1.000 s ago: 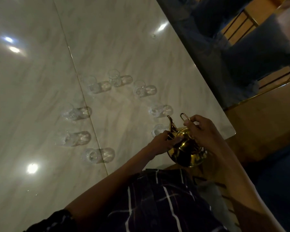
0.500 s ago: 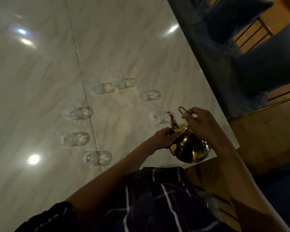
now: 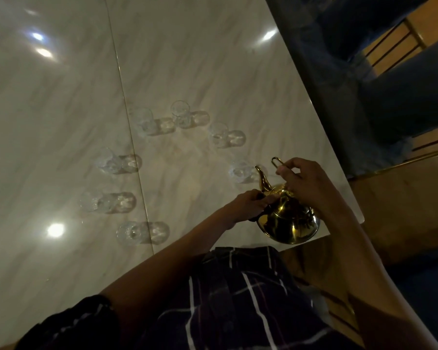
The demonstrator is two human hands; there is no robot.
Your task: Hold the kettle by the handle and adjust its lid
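The gold teapot (image 3: 287, 218) seemingly moved past one glass (image 3: 239, 171).

I see a glossy marble counter (image 3: 187, 59) with a thin seam (image 3: 127, 122) running down it. Seven clear glasses stand on it in a loose ring: three left of the seam (image 3: 106, 160), four right of it (image 3: 180, 114).

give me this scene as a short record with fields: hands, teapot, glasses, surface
left hand: left hand grips the gold teapot at its side
right hand: right hand pinches the wire handle above the pot
teapot: held over the table's near corner, spout pointing at the nearest glass
glasses: seven clear glasses visible, in a ring, upright
surface: glossy marble table
person: plaid shirt
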